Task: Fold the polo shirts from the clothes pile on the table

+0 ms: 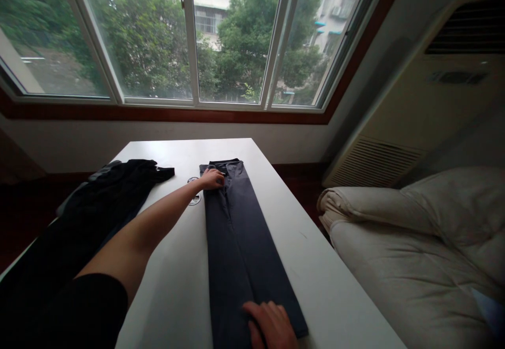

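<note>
A pair of dark navy trousers (236, 243) lies lengthwise on the white table (173, 286), folded into a long narrow strip with the waist at the far end. At the waist, my left hand (213, 179) has its fingers curled closed on the fabric near the fly. My right hand (272, 325) is at the near end by the leg hems, its fingers and thumb bent around the cloth. The fingertips of this hand are partly hidden.
Black clothing (114, 196) is heaped along the table's left side, partly behind my left arm. Round metallic grommets (194, 199) sit in the tabletop beside the trousers. To the right stands a beige padded sofa (379, 243). A window (232, 38) is beyond the table.
</note>
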Tool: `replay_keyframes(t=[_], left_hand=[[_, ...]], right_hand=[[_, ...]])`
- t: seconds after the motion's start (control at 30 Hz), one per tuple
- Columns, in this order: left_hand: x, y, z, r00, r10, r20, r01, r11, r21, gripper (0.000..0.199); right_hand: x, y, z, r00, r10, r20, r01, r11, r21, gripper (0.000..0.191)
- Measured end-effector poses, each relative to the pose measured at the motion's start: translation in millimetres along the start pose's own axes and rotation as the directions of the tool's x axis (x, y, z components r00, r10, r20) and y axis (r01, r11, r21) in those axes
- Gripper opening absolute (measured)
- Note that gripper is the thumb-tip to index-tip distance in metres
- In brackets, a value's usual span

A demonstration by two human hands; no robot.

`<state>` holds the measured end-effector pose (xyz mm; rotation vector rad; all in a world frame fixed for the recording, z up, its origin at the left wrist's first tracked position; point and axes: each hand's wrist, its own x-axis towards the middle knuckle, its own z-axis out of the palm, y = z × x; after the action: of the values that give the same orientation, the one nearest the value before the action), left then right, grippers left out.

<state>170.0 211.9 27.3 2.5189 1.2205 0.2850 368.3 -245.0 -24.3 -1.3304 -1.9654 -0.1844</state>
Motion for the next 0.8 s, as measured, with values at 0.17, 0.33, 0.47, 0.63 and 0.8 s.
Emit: replay_keyframes(t=[0.17,0.33,0.47,0.63,0.8], left_hand=[[5.3,6.8,10.5,0.998,0.036,-0.043,-0.030,0.991,0.127,0.014],[-4.3,21.6,28.1,0.981,-0.007,-0.196,0.045,0.981,0.188,0.018],[-22.6,32.9,41.9,0.950,-0.042,-0.309,0.105,0.976,0.189,0.026],[-45.2,40.6,51.8,0.912,-0.052,-0.407,0.126,0.980,0.157,0.035],[-83.3,51.7,66.0,0.948,-0.079,-0.307,0.136,0.976,0.169,0.055]], right_hand=[[13.0,-8.0,-11.4,0.997,0.012,-0.075,-0.014,0.999,-0.028,0.028],[12.9,-10.6,-6.2,0.981,0.082,-0.174,-0.088,0.996,-0.029,0.026],[1.3,-9.7,0.2,0.995,0.060,-0.082,-0.059,0.998,0.023,0.024],[-13.7,-4.1,3.5,0.991,0.112,-0.069,-0.113,0.994,-0.014,0.022],[-5.0,-5.4,-12.1,0.990,0.130,0.055,-0.128,0.991,-0.046,0.017]])
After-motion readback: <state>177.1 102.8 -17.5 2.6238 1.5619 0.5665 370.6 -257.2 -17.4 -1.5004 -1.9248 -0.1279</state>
